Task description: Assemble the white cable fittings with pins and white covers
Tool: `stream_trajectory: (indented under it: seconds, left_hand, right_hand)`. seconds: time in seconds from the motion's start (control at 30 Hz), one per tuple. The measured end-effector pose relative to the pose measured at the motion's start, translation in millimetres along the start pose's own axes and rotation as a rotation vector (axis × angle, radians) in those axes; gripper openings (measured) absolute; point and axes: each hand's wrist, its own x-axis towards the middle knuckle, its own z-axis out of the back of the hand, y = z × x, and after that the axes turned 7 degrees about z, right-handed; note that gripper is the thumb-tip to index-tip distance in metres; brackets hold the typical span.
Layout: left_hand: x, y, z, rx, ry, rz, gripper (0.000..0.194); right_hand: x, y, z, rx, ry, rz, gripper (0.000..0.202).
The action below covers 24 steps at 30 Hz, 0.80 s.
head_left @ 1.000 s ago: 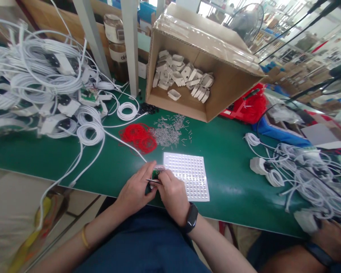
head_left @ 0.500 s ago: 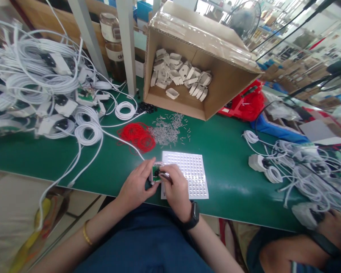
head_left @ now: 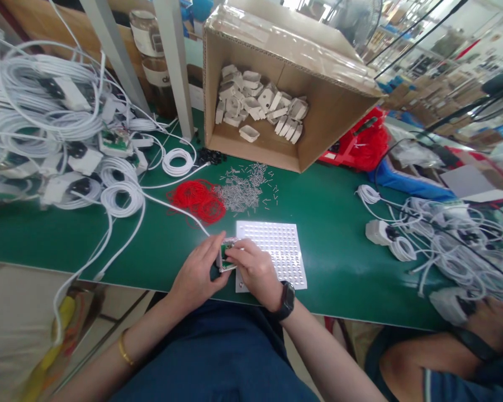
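Note:
My left hand grips a small white plastic housing by its left side, thumb below and fingers above. Inside the housing sits a green circuit board, and a white cable runs up and left from it. My right hand reaches in from the right with its fingertips pinched together over the board. Whatever those fingertips hold, if anything, is hidden. Under my right hand lies a white sheet with rows of small shiny round pieces.
Beyond my hands lie red wires and loose screws. A cardboard box on its side holds white housings. Coiled white cables crowd the left; more cables lie right, near another person's hand.
My right fingers have moved slightly left and now cover more of the board. A dark item visible by them before no longer shows. The whole view has shifted a little.

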Motion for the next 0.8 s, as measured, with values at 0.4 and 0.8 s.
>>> stream_trajectory:
  seconds: [0.4,0.8]
  left_hand:
    - [-0.1,0.5,0.2,0.001,0.013,0.000,0.072]
    - [1.1,-3.2,3.4,-0.033,0.021,0.016,0.066]
  right_hand:
    - [2.7,-1.1,8.8,-0.038,0.122,0.017,0.018]
    - [16.4,32.9,5.2,-0.569,0.295,-0.194,0.014]
